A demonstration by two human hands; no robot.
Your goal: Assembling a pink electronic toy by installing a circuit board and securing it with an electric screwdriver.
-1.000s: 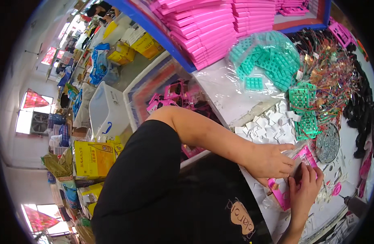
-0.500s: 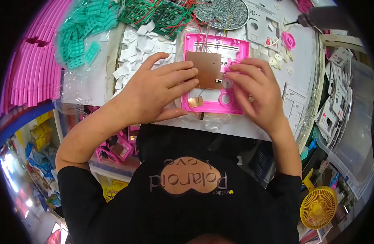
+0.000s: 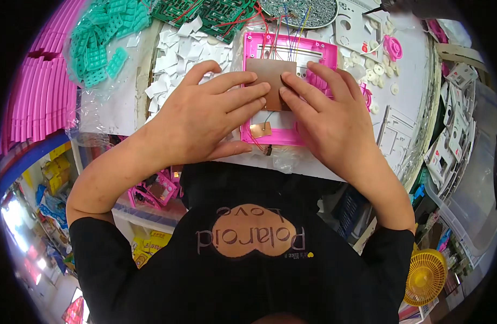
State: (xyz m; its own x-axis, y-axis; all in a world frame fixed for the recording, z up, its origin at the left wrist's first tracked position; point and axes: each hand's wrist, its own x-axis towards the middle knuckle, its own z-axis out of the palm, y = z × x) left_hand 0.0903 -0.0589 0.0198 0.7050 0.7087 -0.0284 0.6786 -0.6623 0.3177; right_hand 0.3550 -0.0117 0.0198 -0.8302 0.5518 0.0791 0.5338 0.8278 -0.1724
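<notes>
A pink plastic casing point(image 3: 247, 116) lies on the worktable, with a flat brown circuit board point(image 3: 272, 81) inside it. My left hand point(image 3: 205, 110) reaches over the casing's left side, its outstretched fingertips on the board's left part. From the right, my right hand point(image 3: 335, 116) rests its fingertips on the board's right edge, fingers spread, covering the casing's lower right. Thin red, blue and yellow wires run up from behind the board. Below it, a small copper-coloured plate point(image 3: 261, 129) sits in the casing's lower left corner. A pink round part point(image 3: 365, 97) shows beside my right hand.
White paper pieces point(image 3: 175, 56) lie left of the casing, beside teal rubber pads point(image 3: 99, 54). Green circuit boards point(image 3: 216, 19) and a tray of small metal parts point(image 3: 299, 13) stand behind. A dark tool with a thin tip point(image 3: 405, 11) hangs at upper right. Pink panels point(image 3: 40, 102) are stacked far left.
My right hand has moved left from the casing's right side onto the board's right edge. The pink ring seen at the casing's lower right no longer shows there. My left hand stays on the board.
</notes>
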